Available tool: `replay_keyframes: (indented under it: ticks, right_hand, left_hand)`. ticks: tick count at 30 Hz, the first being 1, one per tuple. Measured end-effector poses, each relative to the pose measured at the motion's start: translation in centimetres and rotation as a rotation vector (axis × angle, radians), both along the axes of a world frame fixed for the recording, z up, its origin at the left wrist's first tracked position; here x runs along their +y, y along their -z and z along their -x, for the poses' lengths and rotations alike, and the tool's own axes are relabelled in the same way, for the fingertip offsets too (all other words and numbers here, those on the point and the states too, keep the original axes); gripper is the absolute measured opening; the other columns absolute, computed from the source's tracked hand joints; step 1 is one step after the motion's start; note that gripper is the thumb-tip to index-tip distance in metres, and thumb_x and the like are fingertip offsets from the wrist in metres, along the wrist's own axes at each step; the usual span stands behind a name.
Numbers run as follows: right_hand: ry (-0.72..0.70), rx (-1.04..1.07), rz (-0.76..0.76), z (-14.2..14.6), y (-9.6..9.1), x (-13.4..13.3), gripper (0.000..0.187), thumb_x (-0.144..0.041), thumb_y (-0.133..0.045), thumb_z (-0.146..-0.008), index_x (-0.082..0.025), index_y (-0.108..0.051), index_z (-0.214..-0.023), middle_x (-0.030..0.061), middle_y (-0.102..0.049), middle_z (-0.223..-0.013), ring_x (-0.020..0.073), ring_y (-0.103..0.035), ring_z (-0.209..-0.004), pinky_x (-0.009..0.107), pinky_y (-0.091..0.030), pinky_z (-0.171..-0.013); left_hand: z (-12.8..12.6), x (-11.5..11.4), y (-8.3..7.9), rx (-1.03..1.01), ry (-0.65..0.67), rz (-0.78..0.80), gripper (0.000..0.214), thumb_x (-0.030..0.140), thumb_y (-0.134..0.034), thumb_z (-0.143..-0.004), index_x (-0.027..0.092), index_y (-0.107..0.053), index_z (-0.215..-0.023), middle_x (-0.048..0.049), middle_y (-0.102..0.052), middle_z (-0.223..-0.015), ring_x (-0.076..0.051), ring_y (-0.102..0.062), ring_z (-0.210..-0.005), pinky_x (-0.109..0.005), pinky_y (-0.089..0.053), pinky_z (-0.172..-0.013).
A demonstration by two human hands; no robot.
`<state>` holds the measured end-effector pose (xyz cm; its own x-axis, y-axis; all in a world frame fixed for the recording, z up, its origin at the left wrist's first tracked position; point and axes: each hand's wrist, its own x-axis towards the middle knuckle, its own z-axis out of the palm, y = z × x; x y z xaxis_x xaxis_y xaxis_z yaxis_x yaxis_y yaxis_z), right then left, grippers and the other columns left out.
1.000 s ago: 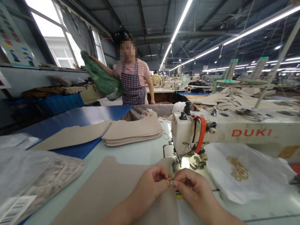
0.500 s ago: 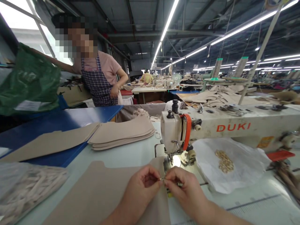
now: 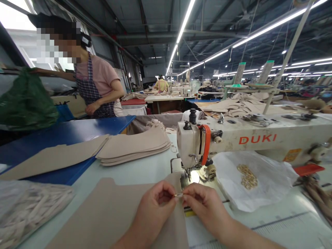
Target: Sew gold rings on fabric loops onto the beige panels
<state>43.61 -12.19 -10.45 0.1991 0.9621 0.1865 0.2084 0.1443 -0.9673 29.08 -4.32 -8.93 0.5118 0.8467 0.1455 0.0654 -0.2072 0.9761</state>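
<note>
My left hand (image 3: 158, 204) and my right hand (image 3: 204, 204) meet in front of the sewing machine's needle area, each closed in a pinch. Between their fingertips is a small shiny metal piece (image 3: 178, 195); its exact shape is mostly hidden by the fingers. Beneath my hands a large beige fabric panel (image 3: 114, 211) lies flat, reaching up to the presser foot. The white sewing machine (image 3: 192, 141) stands just beyond, its lamp lit. To the right, several gold-coloured metal rings (image 3: 247, 177) lie heaped on a white sheet (image 3: 230, 169).
A stack of beige panels (image 3: 135, 145) lies behind, left of the machine, beside another panel (image 3: 59, 155) on a blue board (image 3: 114, 126). A plastic bag of strips (image 3: 36, 207) rests at left. A person (image 3: 98, 79) in a checked apron stands beyond, near a green bag (image 3: 28, 100).
My hands have shifted up slightly, and more of the metal piece shows between the fingertips. The person across has turned and leaned left, and the green bag has moved left and lower.
</note>
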Motion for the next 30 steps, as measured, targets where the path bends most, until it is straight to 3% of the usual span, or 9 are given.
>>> replay_keyframes:
  ticks: [12, 18, 22, 25, 28, 30]
  right_hand:
    - [0.049, -0.286, -0.083, -0.1, -0.2, -0.2, 0.016, -0.016, -0.048, -0.082, -0.017, -0.061, -0.072, -0.0002, -0.057, -0.064, 0.0127, -0.052, -0.059, 0.021, -0.037, -0.055]
    - [0.096, -0.300, -0.113, -0.2, -0.1, -0.1, 0.011, -0.011, -0.050, -0.073, -0.017, -0.056, -0.066, -0.0033, -0.050, -0.058, 0.0103, -0.045, -0.054, 0.019, -0.031, -0.051]
    - [0.115, -0.265, -0.085, -0.2, -0.1, 0.1, 0.011, -0.009, -0.050, -0.068, -0.017, -0.055, -0.064, -0.0042, -0.049, -0.055, 0.0097, -0.043, -0.051, 0.019, -0.030, -0.048]
    - [0.130, -0.193, -0.021, -0.2, 0.1, 0.3, 0.010, -0.010, -0.050, -0.067, -0.018, -0.055, -0.062, -0.0048, -0.048, -0.054, 0.0096, -0.042, -0.050, 0.019, -0.029, -0.047]
    - [0.134, -0.094, 0.065, -0.4, 0.4, 0.5, 0.010, -0.011, -0.051, -0.066, -0.017, -0.055, -0.060, -0.0051, -0.049, -0.053, 0.0094, -0.042, -0.050, 0.020, -0.031, -0.048]
    - [0.127, -0.061, 0.103, -0.4, 0.5, 0.7, 0.010, -0.012, -0.051, -0.067, -0.017, -0.056, -0.060, -0.0051, -0.051, -0.052, 0.0093, -0.045, -0.049, 0.019, -0.033, -0.048]
  left_hand:
    - [0.1, -0.3, -0.4, 0.042, -0.027, 0.028, 0.008, 0.024, -0.067, -0.062, 0.018, -0.061, -0.064, 0.0018, -0.063, -0.061, -0.016, -0.062, -0.060, -0.023, -0.050, -0.058]
    - [0.1, -0.2, -1.0, 0.128, -0.026, -0.032, 0.009, 0.025, -0.067, -0.062, 0.019, -0.060, -0.065, 0.0001, -0.066, -0.064, -0.018, -0.064, -0.062, -0.026, -0.051, -0.061]
    - [0.3, 0.5, -0.9, 0.136, 0.045, -0.025, 0.010, 0.024, -0.064, -0.062, 0.020, -0.056, -0.068, -0.0002, -0.066, -0.065, -0.018, -0.065, -0.062, -0.028, -0.053, -0.062]
    - [0.7, 1.5, -0.4, 0.183, 0.030, -0.196, 0.010, 0.026, -0.058, -0.069, 0.020, -0.060, -0.076, -0.0045, -0.069, -0.080, -0.022, -0.067, -0.079, -0.034, -0.056, -0.074]
    - [1.0, 2.2, 0.7, 0.326, -0.052, -0.523, 0.025, 0.027, -0.054, -0.073, 0.018, -0.063, -0.095, -0.0108, -0.066, -0.109, -0.028, -0.061, -0.104, -0.045, -0.051, -0.091]
    - [1.0, 2.2, 1.3, 0.480, -0.051, -0.716, 0.030, 0.025, -0.053, -0.076, 0.017, -0.063, -0.103, -0.0128, -0.065, -0.112, -0.030, -0.059, -0.108, -0.050, -0.048, -0.095]
